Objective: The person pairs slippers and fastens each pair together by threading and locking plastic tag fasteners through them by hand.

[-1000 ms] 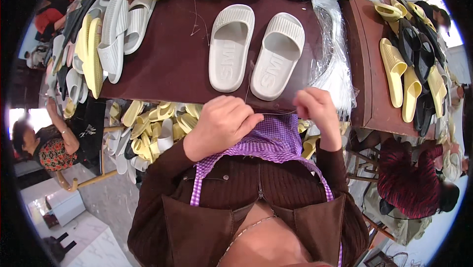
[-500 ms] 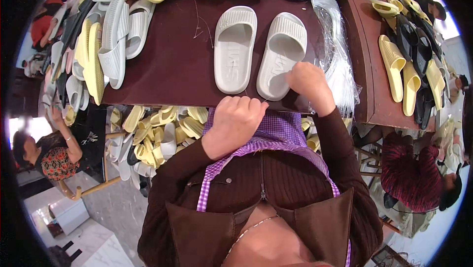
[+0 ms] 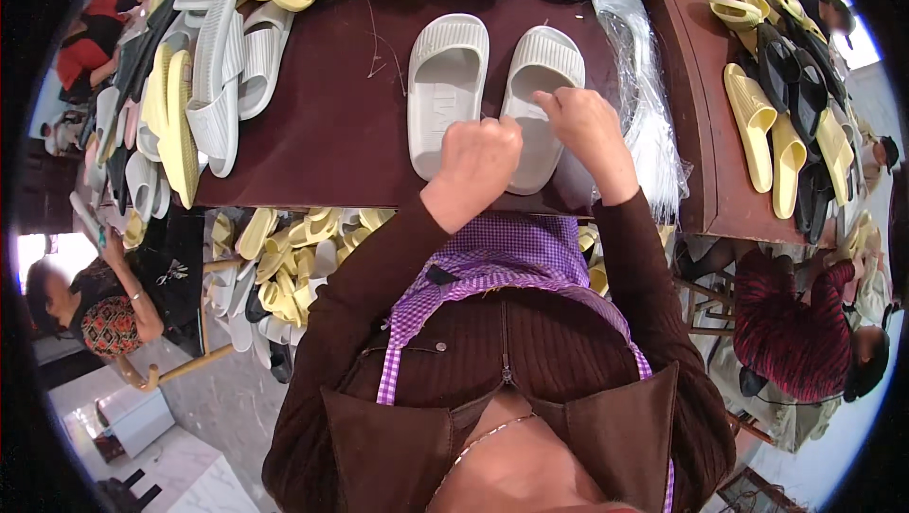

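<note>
A pair of light grey slide slippers lies side by side on the dark red table, toes pointing away from me. My left hand is closed, knuckles up, over the heel of the left slipper and the gap beside it. Over the insole of the right slipper is my right hand, its fingers curled and its thumb toward the strap. Whatever either hand pinches is hidden or too thin to make out. A faint, translucent greyish patch shows beneath my right wrist.
Clear plastic bags lie along the table's right side. Yellow, black and grey slippers line the far edge; a grey and yellow stack stands at left. Another table at right bears more. A yellow slipper pile lies below. Other people sit on both sides.
My left hand has risen from the table's front edge onto the slipper heels. My right hand has moved up and slightly inward over the right slipper. Both slippers stay in place.
</note>
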The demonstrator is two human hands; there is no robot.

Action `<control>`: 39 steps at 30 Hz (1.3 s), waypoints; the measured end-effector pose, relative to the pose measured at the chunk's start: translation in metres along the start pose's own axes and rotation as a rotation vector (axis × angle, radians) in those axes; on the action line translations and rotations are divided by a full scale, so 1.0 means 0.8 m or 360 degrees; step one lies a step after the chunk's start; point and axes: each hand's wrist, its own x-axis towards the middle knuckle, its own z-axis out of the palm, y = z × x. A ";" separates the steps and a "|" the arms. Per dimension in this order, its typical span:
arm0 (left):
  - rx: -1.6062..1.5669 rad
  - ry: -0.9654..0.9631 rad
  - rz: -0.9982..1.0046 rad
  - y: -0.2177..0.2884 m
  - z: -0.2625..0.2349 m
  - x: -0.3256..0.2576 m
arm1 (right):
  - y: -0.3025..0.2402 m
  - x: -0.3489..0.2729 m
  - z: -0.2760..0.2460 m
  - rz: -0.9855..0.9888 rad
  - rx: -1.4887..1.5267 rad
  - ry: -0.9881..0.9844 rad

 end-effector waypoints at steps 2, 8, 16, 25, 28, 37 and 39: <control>-0.0009 0.0013 -0.0023 -0.004 0.010 0.005 | 0.014 0.005 -0.008 -0.0008 0.0115 0.0083; -0.0035 0.0061 -0.0105 -0.023 0.029 0.017 | 0.063 0.065 -0.016 0.0051 0.0284 0.0239; -0.0163 0.0162 -0.0090 -0.063 0.023 0.027 | 0.103 0.191 0.058 0.0094 0.0157 0.0186; -0.0379 -0.0035 -0.0234 -0.095 0.039 0.022 | 0.088 0.211 0.084 -0.0082 0.0304 0.0153; -0.0391 -0.0006 -0.0258 -0.097 0.043 0.022 | 0.066 0.214 0.065 -0.0258 0.0571 0.0072; -0.0475 0.0014 -0.0303 -0.101 0.048 0.024 | -0.029 0.239 0.074 -0.0537 0.1159 -0.0512; -0.0480 0.0028 -0.0308 -0.100 0.047 0.024 | -0.042 0.240 0.080 -0.0383 0.1165 -0.0626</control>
